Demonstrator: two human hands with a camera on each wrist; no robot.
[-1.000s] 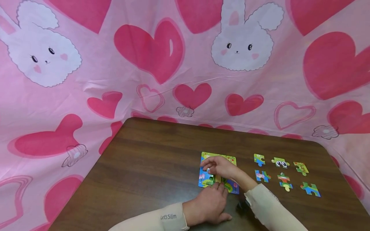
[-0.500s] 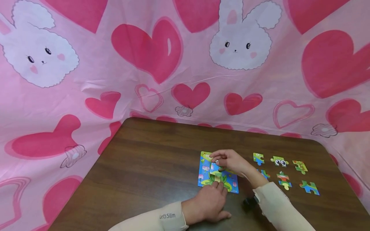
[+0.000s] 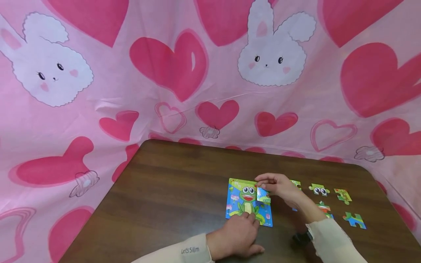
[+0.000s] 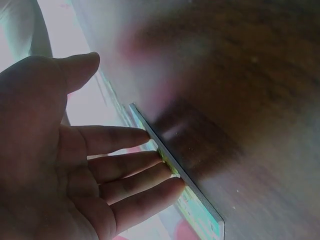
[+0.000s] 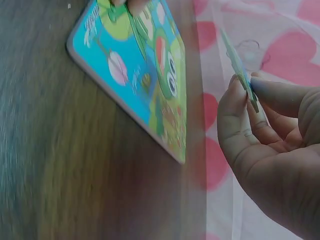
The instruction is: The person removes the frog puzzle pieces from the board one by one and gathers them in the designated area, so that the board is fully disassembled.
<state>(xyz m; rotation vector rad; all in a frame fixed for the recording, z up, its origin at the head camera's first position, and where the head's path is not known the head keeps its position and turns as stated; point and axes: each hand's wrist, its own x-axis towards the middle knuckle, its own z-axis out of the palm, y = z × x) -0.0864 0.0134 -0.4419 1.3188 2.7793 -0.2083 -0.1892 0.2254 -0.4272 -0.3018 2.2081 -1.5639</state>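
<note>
A frog puzzle board (image 3: pixel 232 201) lies flat on the table, its green frog on blue in plain sight. My left hand (image 3: pixel 237 233) rests at its near edge with fingers extended; in the left wrist view the fingertips (image 4: pixel 167 170) touch the board's edge. Over the board's right side, my right hand (image 3: pixel 282 188) pinches a blue and green jigsaw piece (image 3: pixel 263 194) between thumb and fingers. Seen from the right wrist, that jigsaw piece (image 5: pixel 239 67) is edge-on and raised above the table.
Right of the board lie several loose jigsaw pieces, among them an eyes piece (image 3: pixel 319 189), a corner piece (image 3: pixel 343 195) and a blue-green piece (image 3: pixel 355 220). My right hand and forearm partly cover others. A pink heart-print cloth (image 3: pixel 184 65) hangs behind the brown table (image 3: pixel 171 182).
My right hand has carried the jigsaw piece rightward across the board, uncovering the frog's face. The left hand stays in place. The head view has shifted slightly.
</note>
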